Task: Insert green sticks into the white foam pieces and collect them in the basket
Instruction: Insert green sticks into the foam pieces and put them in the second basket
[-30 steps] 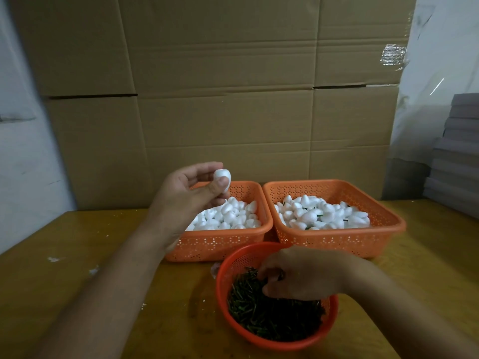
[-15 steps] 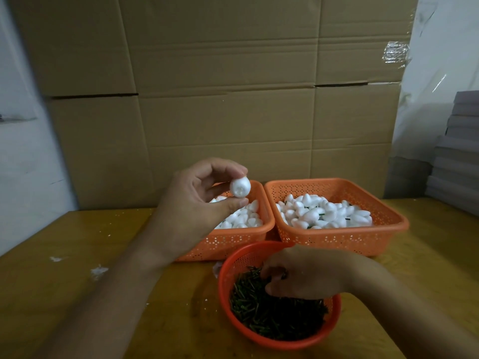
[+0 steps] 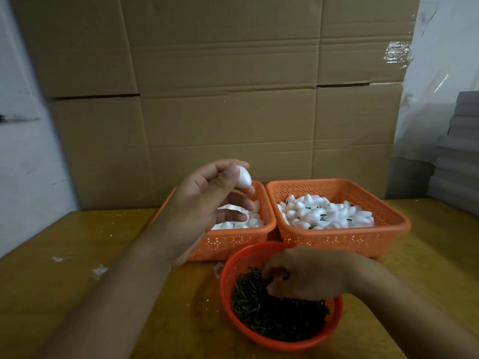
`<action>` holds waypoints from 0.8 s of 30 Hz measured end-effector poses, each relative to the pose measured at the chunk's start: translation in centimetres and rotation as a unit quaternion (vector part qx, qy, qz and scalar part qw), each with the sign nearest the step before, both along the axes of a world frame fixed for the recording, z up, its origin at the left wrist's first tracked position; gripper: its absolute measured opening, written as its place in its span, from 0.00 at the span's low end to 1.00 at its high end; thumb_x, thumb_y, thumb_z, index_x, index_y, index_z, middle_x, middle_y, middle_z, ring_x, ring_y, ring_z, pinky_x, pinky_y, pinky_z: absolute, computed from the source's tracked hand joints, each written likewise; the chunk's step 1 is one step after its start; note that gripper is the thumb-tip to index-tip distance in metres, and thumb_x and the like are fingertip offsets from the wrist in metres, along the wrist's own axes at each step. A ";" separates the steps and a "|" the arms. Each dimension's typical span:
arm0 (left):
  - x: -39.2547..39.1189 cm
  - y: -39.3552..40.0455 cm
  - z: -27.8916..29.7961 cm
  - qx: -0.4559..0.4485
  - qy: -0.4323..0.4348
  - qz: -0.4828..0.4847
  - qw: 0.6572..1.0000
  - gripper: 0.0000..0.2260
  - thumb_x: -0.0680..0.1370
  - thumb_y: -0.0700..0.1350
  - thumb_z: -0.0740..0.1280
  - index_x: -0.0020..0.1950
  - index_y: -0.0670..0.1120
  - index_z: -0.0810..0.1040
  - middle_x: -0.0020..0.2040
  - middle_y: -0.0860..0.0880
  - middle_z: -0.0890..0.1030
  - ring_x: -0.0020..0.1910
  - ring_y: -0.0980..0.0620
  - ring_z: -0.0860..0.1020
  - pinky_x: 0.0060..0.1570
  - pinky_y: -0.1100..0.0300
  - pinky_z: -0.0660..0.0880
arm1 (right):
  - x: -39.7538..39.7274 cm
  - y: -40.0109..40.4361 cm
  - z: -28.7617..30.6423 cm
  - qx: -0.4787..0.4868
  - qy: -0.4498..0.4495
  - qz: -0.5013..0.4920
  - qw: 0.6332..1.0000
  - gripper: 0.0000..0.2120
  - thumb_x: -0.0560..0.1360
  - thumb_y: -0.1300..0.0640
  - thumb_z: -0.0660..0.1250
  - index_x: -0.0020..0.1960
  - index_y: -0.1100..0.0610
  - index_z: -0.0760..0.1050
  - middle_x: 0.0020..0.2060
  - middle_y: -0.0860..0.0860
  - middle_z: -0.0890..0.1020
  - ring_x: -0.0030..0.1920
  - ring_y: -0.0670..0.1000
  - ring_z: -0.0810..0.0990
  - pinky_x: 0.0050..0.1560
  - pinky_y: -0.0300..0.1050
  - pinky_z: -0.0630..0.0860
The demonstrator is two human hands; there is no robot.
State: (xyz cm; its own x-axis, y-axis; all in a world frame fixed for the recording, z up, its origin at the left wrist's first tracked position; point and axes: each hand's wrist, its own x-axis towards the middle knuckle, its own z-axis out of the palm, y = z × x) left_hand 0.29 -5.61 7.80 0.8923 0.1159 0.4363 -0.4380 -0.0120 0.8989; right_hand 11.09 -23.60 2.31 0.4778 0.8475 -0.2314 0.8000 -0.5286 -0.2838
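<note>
- Left hand [image 3: 204,208] pinches a smooth, egg-shaped foam piece [image 3: 244,177].
- Right hand [image 3: 303,275], curled, digs into thin green sticks [image 3: 272,317] in a round mesh basket [image 3: 280,344]; grip unclear.

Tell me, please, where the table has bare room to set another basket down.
Left of the left basket the table is bare except foam crumbs. Centre is crowded: right basket, round basket, both hands.

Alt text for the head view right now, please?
The left hand holds up a white foam piece while the right hand digs into green sticks in a round red basket, near two orange rectangular baskets of foam.
</note>
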 end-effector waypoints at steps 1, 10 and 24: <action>-0.1 -0.1 0.1 -0.026 0.020 -0.022 0.999 0.13 0.72 0.58 0.69 0.48 0.52 0.85 0.42 0.47 0.83 0.39 0.51 0.83 0.37 0.60 0.79 | 0.0 0.0 0.0 0.000 0.000 0.000 1.000 0.18 0.80 0.41 0.62 0.68 0.44 0.73 0.57 0.42 0.79 0.54 0.44 0.77 0.55 0.44 0.75; 0.1 0.8 0.0 -0.158 0.076 -0.173 0.969 0.21 0.64 0.60 0.80 0.49 0.49 0.87 0.40 0.48 0.84 0.36 0.54 0.82 0.35 0.61 0.80 | 0.2 0.0 -0.3 0.003 0.003 -0.001 1.000 0.19 0.79 0.41 0.62 0.68 0.44 0.73 0.58 0.43 0.79 0.54 0.44 0.76 0.54 0.42 0.74; 0.4 0.9 -0.3 -0.097 0.047 -0.124 0.986 0.16 0.73 0.47 0.71 0.61 0.52 0.84 0.48 0.48 0.83 0.45 0.53 0.82 0.42 0.59 0.80 | 0.1 0.0 -0.3 0.002 -0.001 0.000 1.000 0.19 0.79 0.41 0.63 0.68 0.44 0.73 0.57 0.41 0.79 0.54 0.44 0.77 0.54 0.43 0.75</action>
State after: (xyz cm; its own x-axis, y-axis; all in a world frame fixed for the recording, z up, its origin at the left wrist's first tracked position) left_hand 0.72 -4.69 7.51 0.9389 -0.0372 0.3421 -0.3212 0.2616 0.9102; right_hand 11.22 -23.60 2.05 0.4786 0.8483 -0.2266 0.8005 -0.5276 -0.2843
